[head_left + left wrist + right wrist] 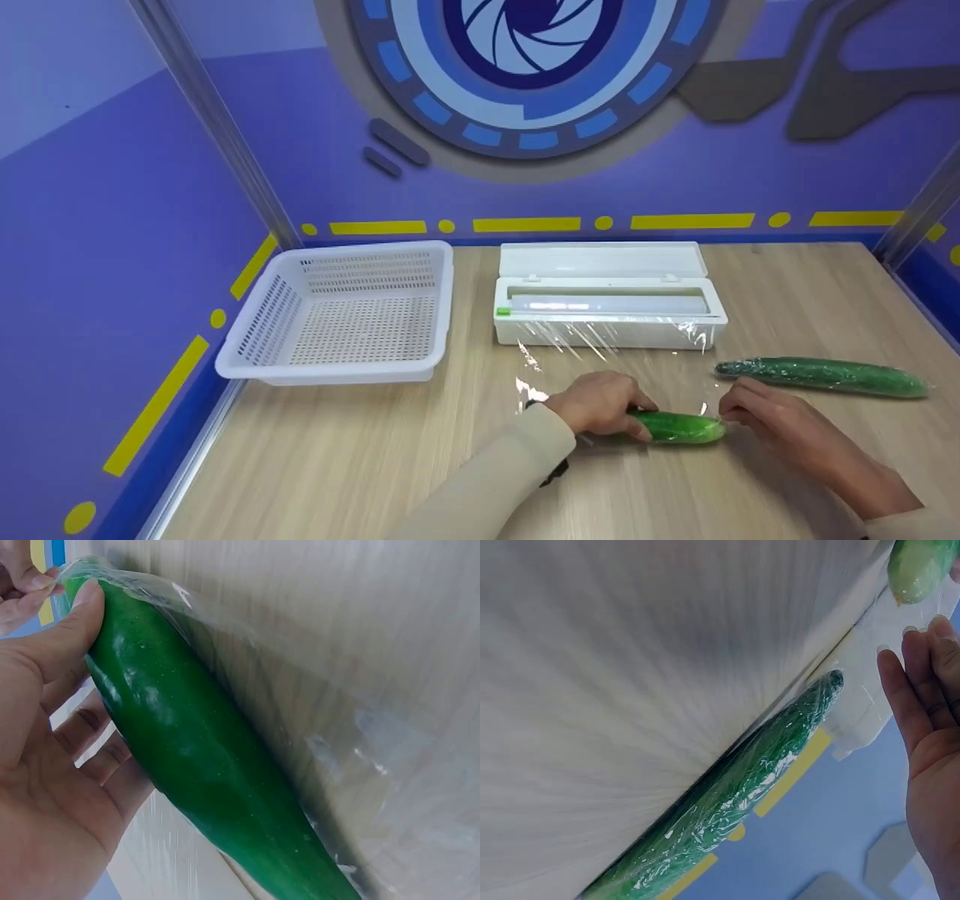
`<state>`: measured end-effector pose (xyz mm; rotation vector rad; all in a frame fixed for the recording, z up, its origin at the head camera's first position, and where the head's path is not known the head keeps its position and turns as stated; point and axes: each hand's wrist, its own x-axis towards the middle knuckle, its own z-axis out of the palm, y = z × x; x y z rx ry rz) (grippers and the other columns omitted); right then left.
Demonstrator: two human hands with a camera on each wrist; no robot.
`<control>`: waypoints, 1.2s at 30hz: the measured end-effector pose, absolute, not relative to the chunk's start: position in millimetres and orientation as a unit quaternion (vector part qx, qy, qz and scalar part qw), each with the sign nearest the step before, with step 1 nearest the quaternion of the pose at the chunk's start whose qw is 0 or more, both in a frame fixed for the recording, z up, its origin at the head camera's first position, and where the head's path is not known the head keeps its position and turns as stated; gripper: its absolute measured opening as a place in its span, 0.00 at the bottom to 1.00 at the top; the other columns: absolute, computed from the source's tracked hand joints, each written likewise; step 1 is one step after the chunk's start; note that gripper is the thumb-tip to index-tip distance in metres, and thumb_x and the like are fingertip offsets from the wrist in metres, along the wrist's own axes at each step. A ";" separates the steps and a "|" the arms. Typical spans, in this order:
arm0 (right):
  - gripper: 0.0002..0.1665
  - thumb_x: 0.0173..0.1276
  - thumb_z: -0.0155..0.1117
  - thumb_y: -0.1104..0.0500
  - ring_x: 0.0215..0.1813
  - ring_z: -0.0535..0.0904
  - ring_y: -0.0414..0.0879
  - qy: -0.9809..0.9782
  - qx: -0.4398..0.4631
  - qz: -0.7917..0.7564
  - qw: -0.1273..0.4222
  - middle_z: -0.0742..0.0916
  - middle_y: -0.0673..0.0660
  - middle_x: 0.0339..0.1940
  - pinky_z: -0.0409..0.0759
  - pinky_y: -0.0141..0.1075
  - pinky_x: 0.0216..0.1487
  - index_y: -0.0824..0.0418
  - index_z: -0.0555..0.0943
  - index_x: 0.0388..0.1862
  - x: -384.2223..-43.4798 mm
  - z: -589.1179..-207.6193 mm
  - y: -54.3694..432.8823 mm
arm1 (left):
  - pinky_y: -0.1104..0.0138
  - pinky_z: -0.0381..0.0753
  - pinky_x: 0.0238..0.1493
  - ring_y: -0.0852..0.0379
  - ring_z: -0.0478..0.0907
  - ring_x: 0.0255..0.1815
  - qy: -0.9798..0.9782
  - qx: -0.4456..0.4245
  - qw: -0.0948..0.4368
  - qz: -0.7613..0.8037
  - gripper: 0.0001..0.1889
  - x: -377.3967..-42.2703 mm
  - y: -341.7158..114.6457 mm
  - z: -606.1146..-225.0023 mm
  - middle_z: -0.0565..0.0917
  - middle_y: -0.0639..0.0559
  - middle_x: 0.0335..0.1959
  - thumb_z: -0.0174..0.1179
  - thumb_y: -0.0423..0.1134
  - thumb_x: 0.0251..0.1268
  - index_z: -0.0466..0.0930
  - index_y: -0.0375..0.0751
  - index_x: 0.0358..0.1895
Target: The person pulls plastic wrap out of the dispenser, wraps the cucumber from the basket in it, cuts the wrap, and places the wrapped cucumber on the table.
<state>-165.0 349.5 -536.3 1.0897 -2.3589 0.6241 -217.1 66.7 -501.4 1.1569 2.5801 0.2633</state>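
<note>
A green cucumber [679,427] lies on the table under clear cling film [262,652]. My left hand [604,405] grips it, the thumb on one side and the fingers on the other, seen closely in the left wrist view. At the cucumber's pale right end, my right hand [780,420] pinches the edge of the film between thumb and fingers. A second cucumber [832,376], wrapped in film, lies behind the right hand; the right wrist view shows its wrinkled wrapping [735,795].
A white cling film box [611,330] stands at the back with its lid raised and a roll inside; film stretches from it toward the hands. To its left sits a white perforated basket [330,371]. Blue-purple panels [247,97] border the table.
</note>
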 end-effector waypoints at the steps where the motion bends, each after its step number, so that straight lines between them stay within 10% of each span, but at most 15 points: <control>1: 0.09 0.83 0.59 0.56 0.38 0.80 0.36 -0.855 0.402 0.232 0.231 0.83 0.43 0.38 0.75 0.20 0.43 0.54 0.82 0.39 -167.0 -537.1 350.9 | 0.77 0.72 0.43 0.72 0.72 0.39 0.898 0.404 0.150 0.090 0.22 -216.9 67.2 -501.6 0.88 0.69 0.47 0.74 0.55 0.68 0.88 0.62 0.63; 4: 0.07 0.73 0.70 0.66 0.42 0.81 0.37 -0.857 0.400 0.243 0.216 0.84 0.42 0.40 0.73 0.18 0.48 0.54 0.83 0.40 -170.5 -538.3 352.7 | 0.77 0.71 0.43 0.72 0.72 0.39 0.898 0.404 0.151 0.089 0.22 -216.7 68.1 -501.7 0.88 0.70 0.48 0.74 0.55 0.67 0.88 0.63 0.63; 7: 0.28 0.48 0.78 0.81 0.44 0.81 0.37 -0.863 0.388 0.253 0.200 0.85 0.41 0.41 0.72 0.17 0.52 0.52 0.84 0.40 -172.6 -538.9 352.2 | 0.77 0.71 0.42 0.71 0.72 0.39 0.898 0.402 0.154 0.090 0.22 -217.2 68.3 -501.4 0.88 0.70 0.46 0.74 0.55 0.67 0.88 0.63 0.63; 23: 0.21 0.62 0.72 0.79 0.44 0.83 0.36 -0.870 0.322 0.361 0.099 0.88 0.45 0.37 0.74 0.18 0.48 0.52 0.86 0.39 -174.3 -545.7 341.6 | 0.76 0.71 0.42 0.71 0.73 0.40 0.905 0.387 0.150 0.090 0.22 -217.3 66.4 -503.7 0.87 0.68 0.48 0.73 0.57 0.68 0.88 0.63 0.64; 36: 0.13 0.77 0.68 0.62 0.55 0.83 0.38 -0.919 0.211 0.333 -0.014 0.91 0.49 0.52 0.82 0.31 0.52 0.56 0.87 0.58 -159.9 -523.9 341.4 | 0.75 0.72 0.39 0.70 0.75 0.38 0.905 0.393 0.136 0.090 0.20 -217.4 67.1 -504.4 0.88 0.68 0.41 0.72 0.58 0.68 0.90 0.63 0.61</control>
